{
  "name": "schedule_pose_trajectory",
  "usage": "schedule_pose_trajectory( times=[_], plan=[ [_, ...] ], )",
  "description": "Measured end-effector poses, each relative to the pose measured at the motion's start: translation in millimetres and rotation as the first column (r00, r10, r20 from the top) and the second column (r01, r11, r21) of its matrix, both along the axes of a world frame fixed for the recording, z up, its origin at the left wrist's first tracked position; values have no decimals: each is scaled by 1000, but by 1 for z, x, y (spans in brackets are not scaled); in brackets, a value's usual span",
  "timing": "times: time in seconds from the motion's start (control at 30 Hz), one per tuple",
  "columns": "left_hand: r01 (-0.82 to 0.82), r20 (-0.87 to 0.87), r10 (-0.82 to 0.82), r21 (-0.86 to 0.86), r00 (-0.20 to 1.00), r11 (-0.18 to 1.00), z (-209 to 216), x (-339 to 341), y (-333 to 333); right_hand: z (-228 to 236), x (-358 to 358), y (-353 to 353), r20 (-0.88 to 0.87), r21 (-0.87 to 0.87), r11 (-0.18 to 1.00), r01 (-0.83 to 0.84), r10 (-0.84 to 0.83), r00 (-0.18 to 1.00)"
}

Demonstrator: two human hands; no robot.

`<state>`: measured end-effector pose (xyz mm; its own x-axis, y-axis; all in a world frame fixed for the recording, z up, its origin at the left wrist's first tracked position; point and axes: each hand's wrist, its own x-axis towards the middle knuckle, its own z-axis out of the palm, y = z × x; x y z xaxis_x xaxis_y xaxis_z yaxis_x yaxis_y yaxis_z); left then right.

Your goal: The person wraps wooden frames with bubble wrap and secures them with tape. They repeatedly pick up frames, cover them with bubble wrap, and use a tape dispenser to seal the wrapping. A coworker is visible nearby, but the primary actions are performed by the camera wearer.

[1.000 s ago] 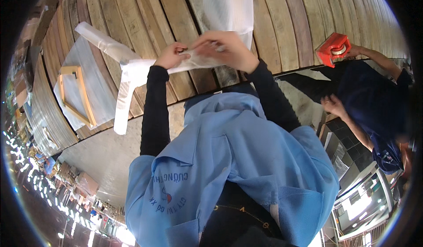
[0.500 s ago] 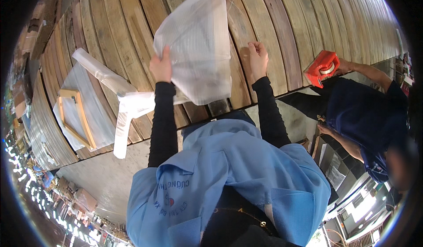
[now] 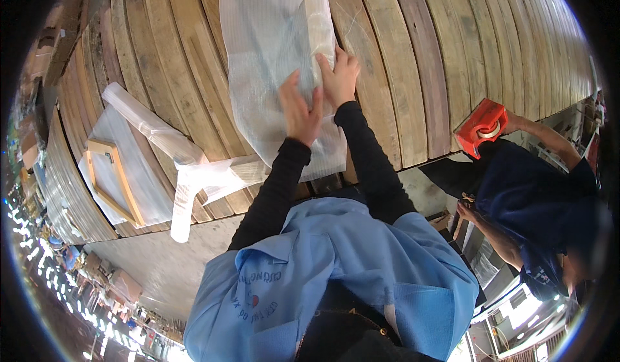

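A translucent white foam sheet lies on the slatted wooden bench in front of me. Along its right side runs a long, straight piece covered in the same foam; what is inside is hidden. My right hand grips this covered piece, thumb on its left side and fingers round the right edge. Just left of it, my left hand hovers over or lightly touches the sheet, fingers apart and holding nothing. Near my left forearm lies a branching foam-wrapped piece.
To the left, a light wooden frame rests on another foam sheet. On the right, a co-worker in dark clothing holds a red tape dispenser at the edge of the slatted bench. Gaps run between the planks.
My left hand has left the sheet's left edge and come right. My right hand has moved left onto the covered piece. The raised sheet now lies flatter; the tape dispenser has shifted slightly nearer.
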<state>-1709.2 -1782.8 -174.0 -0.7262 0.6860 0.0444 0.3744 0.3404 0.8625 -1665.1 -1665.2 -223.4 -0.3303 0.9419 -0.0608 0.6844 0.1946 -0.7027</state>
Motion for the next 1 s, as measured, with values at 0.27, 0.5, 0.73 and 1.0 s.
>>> schedule_pose_trajectory(
  times=[0.27, 0.5, 0.73, 1.0],
  plan=[
    [74, 881, -29, -7, 472, 997, -59, -43, 10, 11, 26, -22, 10, -625, 772, 114, -139, 990],
    [231, 880, -158, 56, 448, 971, -8, -50, 5, 29, 31, -5, -282, -780, 615, -113, -184, 942],
    [407, 562, -382, 86, 734, 909, 81, -25, -37, 89, 110, -26, -753, -657, 332, -677, -331, 568],
    [494, 506, -588, 322, 631, 808, 111, 12, -77, 52, 32, -7, -860, -415, 52, -908, -349, 372]
  ],
)
